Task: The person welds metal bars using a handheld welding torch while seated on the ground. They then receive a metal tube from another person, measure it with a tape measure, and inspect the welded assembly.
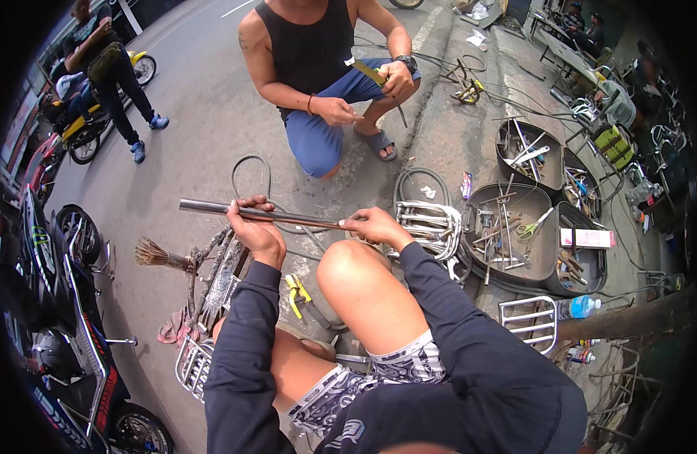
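In the head view, the left hand (259, 236) curls its fingers around a metal tube (303, 219) beyond the raised knee (353, 268), the right hand (380, 228) clamping its near end, apparently steadying it, which calls for firm grips.

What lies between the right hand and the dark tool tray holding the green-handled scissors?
In the head view, bright metal tubular rackwork lies between the right hand, which holds the metal tube, and the tool tray.

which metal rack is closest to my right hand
The rack just right of your right hand; another lies lower left, a third beside the blue-capped bottle.
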{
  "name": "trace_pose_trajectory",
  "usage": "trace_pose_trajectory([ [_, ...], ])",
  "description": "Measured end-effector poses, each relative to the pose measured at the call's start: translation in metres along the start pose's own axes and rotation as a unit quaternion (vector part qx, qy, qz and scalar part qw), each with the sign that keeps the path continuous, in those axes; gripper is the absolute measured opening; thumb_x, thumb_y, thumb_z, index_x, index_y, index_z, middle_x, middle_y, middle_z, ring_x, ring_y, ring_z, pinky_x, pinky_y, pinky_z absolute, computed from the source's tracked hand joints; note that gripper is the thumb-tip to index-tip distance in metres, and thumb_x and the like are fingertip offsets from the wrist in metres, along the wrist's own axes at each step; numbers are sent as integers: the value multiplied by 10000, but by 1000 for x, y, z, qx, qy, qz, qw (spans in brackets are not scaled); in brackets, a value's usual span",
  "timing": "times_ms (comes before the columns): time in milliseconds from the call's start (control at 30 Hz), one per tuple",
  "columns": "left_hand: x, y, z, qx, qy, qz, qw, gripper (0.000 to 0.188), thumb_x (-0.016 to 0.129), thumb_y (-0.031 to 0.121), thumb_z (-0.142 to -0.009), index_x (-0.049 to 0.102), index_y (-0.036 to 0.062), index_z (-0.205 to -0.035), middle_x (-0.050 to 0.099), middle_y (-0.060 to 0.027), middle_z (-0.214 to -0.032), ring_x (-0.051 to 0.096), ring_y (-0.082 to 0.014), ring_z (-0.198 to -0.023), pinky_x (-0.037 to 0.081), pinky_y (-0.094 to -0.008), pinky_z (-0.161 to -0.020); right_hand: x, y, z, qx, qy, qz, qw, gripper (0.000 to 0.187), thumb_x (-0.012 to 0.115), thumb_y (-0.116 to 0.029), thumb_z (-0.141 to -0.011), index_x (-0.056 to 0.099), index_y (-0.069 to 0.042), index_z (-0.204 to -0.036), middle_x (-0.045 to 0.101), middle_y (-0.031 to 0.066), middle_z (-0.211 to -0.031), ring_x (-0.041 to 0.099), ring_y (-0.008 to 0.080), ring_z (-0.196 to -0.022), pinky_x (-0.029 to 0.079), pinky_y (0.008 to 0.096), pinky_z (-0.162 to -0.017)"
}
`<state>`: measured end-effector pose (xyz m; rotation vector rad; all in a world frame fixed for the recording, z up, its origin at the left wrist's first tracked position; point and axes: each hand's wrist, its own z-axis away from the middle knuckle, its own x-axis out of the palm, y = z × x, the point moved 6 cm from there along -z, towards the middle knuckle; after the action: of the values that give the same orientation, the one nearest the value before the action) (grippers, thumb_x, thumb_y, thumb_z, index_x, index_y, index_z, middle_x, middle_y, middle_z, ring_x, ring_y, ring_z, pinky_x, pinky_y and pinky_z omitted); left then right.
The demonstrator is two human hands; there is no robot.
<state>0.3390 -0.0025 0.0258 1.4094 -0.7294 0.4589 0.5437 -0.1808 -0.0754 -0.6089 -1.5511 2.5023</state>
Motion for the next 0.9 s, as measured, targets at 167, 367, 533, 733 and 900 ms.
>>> trace_pose_trajectory([
  [167,3,2,2,6,8,4,1000,265,479,389,-1039,481,135,-964,620,-114,-857,562,-209,-716,465,-381,-748,1,-18,1,9,21,62,998,629,812,-574,-826,784,-8,-1099,652,68,-673,590,145,-586,475,328,-564],
  [367,0,2,3,2,18,3,1000,267,483,391,-1040,478,136,-960,611,-111,-846,564,-211,-714,466,-384,-747,5,-8,1,-7,36,81,996,689,778,-658,-817,791,-36,-1111,705,104,-734,661,201,-653,536,360,-667],
  [533,-3,0,0,-5,6,15,1000,246,485,370,-1046,476,133,-983,632,-100,-856,573,-191,-687,475,-363,-730,0,-26,7,-62,43,101,992,661,738,-643,-867,788,-30,-1109,724,123,-805,676,220,-690,554,374,-682],
  [733,-2,-2,-9,-11,8,12,1000,249,486,367,-1049,465,126,-994,617,-105,-855,571,-189,-688,475,-360,-722,2,-65,13,-64,-56,122,989,707,559,-691,-974,793,-27,-1037,703,125,-786,667,229,-703,532,394,-622],
  [900,-4,-4,-14,-15,15,13,1000,253,480,371,-1046,462,124,-995,615,-106,-857,574,-187,-692,476,-353,-733,3,-76,16,-45,-85,209,973,843,371,-746,-1017,770,-11,-908,719,132,-817,668,251,-804,522,388,-840],
])
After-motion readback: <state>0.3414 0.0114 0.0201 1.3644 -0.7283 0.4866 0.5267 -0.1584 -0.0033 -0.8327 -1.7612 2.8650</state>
